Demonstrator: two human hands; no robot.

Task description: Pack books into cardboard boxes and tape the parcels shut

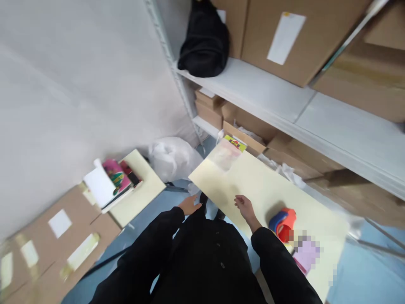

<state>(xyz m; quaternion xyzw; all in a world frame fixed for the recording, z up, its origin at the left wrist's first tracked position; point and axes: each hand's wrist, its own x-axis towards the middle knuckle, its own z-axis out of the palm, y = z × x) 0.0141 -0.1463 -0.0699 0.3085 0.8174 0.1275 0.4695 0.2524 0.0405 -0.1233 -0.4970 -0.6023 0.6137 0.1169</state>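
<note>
My left hand [189, 204] hangs in front of my black coat, beside the near edge of a pale yellow table [253, 181], with its fingers loosely out and nothing in it. My right hand [244, 207] hovers over that table's near edge, fingers slightly curled, holding nothing. A red and blue tape dispenser [282, 223] lies on the table just right of my right hand. A clear plastic packet [225, 155] with a yellow label [236, 143] rests at the table's far end.
A second small table [144, 190] on the left carries a stack of books and papers [109, 183]. Cardboard boxes [57, 236] lie on the floor at lower left. White shelves [284, 101] hold boxes and a black bag [205, 40]. A white plastic bag [172, 157] sits between the tables.
</note>
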